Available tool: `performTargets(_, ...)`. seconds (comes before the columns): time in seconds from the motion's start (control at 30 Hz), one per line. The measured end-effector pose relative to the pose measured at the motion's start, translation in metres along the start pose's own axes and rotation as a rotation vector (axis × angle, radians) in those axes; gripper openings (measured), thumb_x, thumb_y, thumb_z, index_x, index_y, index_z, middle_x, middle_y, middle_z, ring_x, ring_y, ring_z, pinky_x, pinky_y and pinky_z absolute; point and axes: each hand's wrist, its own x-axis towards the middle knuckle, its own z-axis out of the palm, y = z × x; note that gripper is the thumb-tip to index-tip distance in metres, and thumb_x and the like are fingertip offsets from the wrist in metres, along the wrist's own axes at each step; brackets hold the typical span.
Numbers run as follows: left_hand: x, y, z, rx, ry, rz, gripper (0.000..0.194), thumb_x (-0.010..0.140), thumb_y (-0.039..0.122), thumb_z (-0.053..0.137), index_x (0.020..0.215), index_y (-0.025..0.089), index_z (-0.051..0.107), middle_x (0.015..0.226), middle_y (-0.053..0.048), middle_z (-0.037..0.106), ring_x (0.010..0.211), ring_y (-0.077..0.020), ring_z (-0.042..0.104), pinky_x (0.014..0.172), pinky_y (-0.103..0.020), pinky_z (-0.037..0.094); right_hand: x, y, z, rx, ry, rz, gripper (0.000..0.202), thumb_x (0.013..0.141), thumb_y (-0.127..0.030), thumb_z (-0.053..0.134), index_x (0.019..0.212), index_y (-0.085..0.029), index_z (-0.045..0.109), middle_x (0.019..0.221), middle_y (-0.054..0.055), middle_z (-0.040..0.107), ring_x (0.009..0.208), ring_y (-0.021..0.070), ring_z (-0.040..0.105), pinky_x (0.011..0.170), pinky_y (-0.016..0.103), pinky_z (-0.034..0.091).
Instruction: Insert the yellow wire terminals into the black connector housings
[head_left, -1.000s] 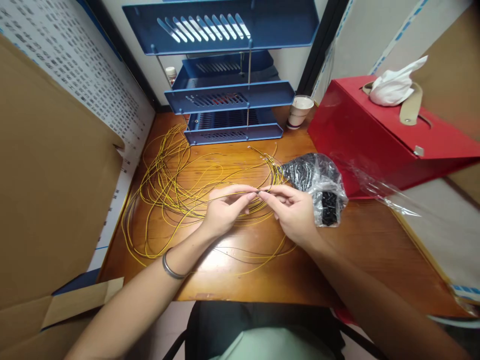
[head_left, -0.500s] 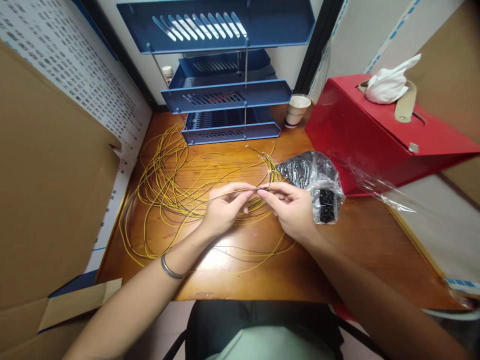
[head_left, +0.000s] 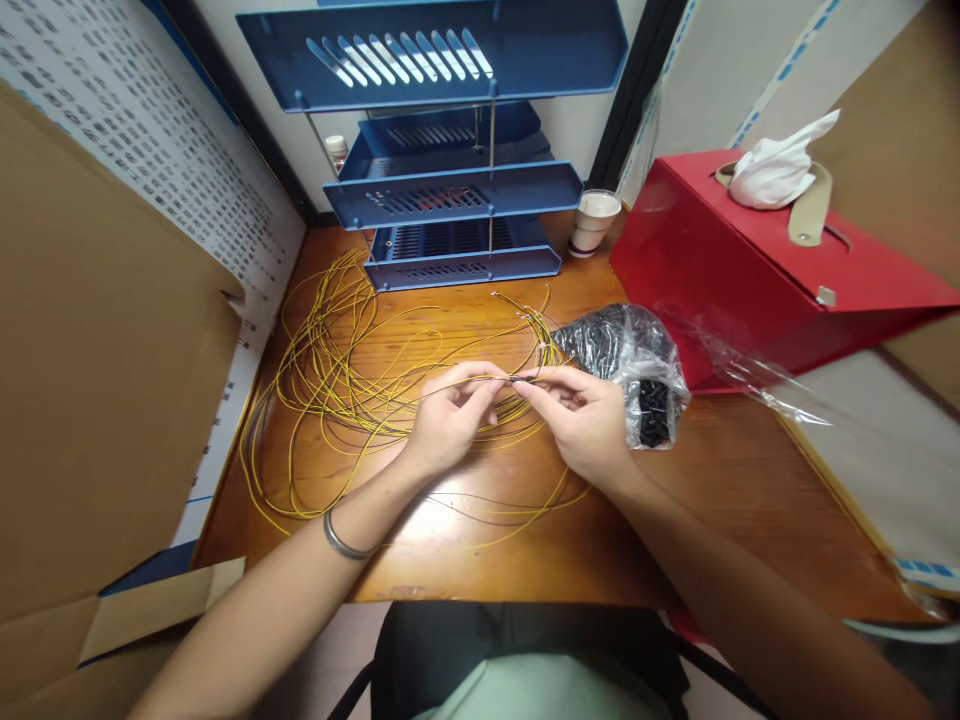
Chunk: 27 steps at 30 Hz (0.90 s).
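Observation:
My left hand (head_left: pixel 448 415) pinches a thin yellow and black wire between thumb and forefinger. Close beside it, fingertips almost touching, my right hand (head_left: pixel 581 415) pinches a small dark piece (head_left: pixel 516 379) at the wire; its exact shape is too small to tell. Loose coils of yellow and black wires (head_left: pixel 322 370) spread over the table behind and left of my hands. Their bundled ends (head_left: pixel 541 330) lie just behind my right hand. A clear plastic bag of black pieces (head_left: pixel 641 365) rests right of that bundle.
A blue tiered tray rack (head_left: pixel 450 265) stands at the back of the wooden table (head_left: pixel 480 575). A paper cup (head_left: pixel 594 222) is beside it. A red box (head_left: pixel 720 260) with a tissue on top sits at the right. Cardboard (head_left: pixel 90 330) borders the left side.

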Motion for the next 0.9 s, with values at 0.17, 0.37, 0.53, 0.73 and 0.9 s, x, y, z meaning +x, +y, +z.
performTargets(0.17, 0.0009, -0.0019, -0.0005, -0.021, 0.013, 0.003, 0.036, 0.083, 0.048, 0.076, 0.092, 0.015, 0.067, 0.066, 0.000, 0.067, 0.048, -0.0092, 0.059, 0.049, -0.020, 0.048, 0.0006, -0.0029, 0.0000, 0.006, 0.013, -0.003, 0.019, 0.079, -0.034, 0.076, 0.084, -0.017, 0.080, 0.060, 0.000, 0.064, 0.046, 0.0066, 0.035, 0.041, 0.022, 0.028)
performTargets(0.37, 0.0022, -0.0007, -0.0005, -0.060, 0.026, 0.016, 0.036, 0.083, 0.048, 0.076, 0.091, 0.015, 0.065, 0.063, 0.001, 0.068, 0.047, -0.0094, 0.059, 0.049, -0.020, 0.048, 0.0015, -0.0012, -0.0004, 0.007, 0.037, -0.015, 0.019, 0.079, -0.034, 0.076, 0.085, -0.017, 0.080, 0.064, 0.001, 0.066, 0.047, 0.0069, 0.037, 0.042, 0.022, 0.031)
performTargets(0.53, 0.0027, -0.0004, 0.0006, -0.072, 0.046, 0.035, 0.034, 0.083, 0.046, 0.076, 0.091, 0.015, 0.063, 0.072, -0.004, 0.075, 0.047, -0.0094, 0.060, 0.047, -0.020, 0.048, 0.0022, -0.0015, -0.0007, -0.002, 0.047, -0.027, 0.018, 0.080, -0.034, 0.077, 0.084, -0.017, 0.080, 0.063, 0.001, 0.066, 0.047, 0.0074, 0.039, 0.043, 0.022, 0.032)
performTargets(0.73, 0.0033, -0.0003, -0.0011, -0.072, 0.042, 0.050, 0.032, 0.085, 0.044, 0.075, 0.091, 0.015, 0.064, 0.078, -0.006, 0.077, 0.047, -0.0082, 0.060, 0.047, -0.020, 0.049, 0.0020, -0.0033, -0.0008, 0.020, 0.048, -0.033, 0.016, 0.080, -0.032, 0.076, 0.085, -0.017, 0.080, 0.070, 0.003, 0.071, 0.047, 0.0065, 0.037, 0.042, 0.022, 0.031)
performTargets(0.9, 0.0013, 0.0027, -0.0006, -0.040, 0.014, 0.051, 0.031, 0.081, 0.038, 0.080, 0.096, 0.013, 0.069, 0.079, -0.004, 0.074, 0.050, -0.0076, 0.061, 0.048, -0.018, 0.050, 0.0009, -0.0006, 0.0005, 0.026, 0.036, -0.034, 0.017, 0.080, -0.032, 0.076, 0.086, -0.017, 0.080, 0.070, 0.002, 0.071, 0.047, 0.0064, 0.037, 0.042, 0.022, 0.030)
